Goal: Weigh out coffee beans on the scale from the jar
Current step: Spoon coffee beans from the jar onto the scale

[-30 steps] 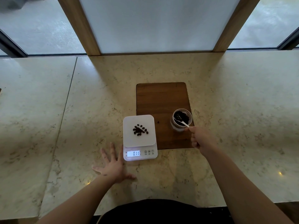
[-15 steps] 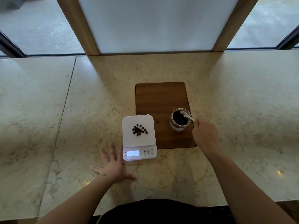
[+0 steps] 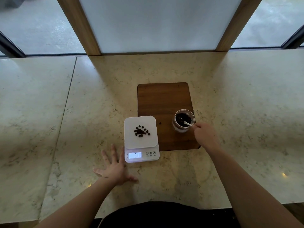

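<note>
Pale marble worktop (image 3: 238,112) beneath frosted window panels carries a wooden board (image 3: 162,102) and a white scale (image 3: 141,139) reading 011. Coffee beans (image 3: 141,131) lie piled on its platform. On the board's right edge stands the open jar (image 3: 183,120); the right hand (image 3: 205,135) pinches a white spoon (image 3: 187,123) dipped inside. Just beside the scale, the left hand (image 3: 115,168) lies flat, fingers (image 3: 105,156) spread and holding nothing.

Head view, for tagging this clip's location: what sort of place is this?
Probably a café or home counter by a window: a marble countertop against glass panes, with a wooden board, a scale and a jar of beans.
</note>
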`<state>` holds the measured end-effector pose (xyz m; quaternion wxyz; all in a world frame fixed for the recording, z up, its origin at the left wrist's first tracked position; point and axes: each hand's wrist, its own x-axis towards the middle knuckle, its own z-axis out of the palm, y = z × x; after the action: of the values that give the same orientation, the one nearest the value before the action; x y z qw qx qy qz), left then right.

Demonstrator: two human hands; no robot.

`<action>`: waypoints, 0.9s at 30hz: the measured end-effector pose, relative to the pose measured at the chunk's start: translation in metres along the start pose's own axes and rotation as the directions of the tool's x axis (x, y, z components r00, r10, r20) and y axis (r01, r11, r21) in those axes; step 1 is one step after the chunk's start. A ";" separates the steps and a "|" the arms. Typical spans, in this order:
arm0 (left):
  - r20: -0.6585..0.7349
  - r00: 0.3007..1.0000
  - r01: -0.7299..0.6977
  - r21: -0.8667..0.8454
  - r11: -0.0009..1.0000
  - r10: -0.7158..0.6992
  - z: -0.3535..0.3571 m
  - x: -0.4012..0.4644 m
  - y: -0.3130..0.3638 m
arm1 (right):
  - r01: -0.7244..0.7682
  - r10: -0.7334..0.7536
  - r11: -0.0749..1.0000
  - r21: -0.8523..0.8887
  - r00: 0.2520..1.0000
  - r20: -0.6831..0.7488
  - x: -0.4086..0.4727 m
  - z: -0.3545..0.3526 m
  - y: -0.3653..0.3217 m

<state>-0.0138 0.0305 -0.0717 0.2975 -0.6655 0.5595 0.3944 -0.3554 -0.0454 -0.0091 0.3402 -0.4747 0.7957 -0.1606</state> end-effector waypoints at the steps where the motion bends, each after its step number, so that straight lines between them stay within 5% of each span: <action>1: 0.002 1.000 -0.001 0.002 1.000 0.001 0.000 0.000 0.000 | -0.016 0.015 1.000 0.019 1.000 0.004 0.001 0.000 0.001; 15: 0.007 1.000 0.005 0.005 1.000 -0.006 0.001 0.004 -0.002 | -0.267 0.248 0.934 0.238 0.963 0.108 0.010 0.002 0.004; 27: 0.002 1.000 0.008 -0.001 1.000 -0.008 0.002 0.006 -0.003 | -0.424 0.335 0.766 0.483 0.905 0.263 0.008 0.001 0.007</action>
<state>-0.0105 0.0300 -0.0780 0.2994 -0.6674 0.5563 0.3943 -0.3619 -0.0492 -0.0167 0.5460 -0.2024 0.7694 -0.2625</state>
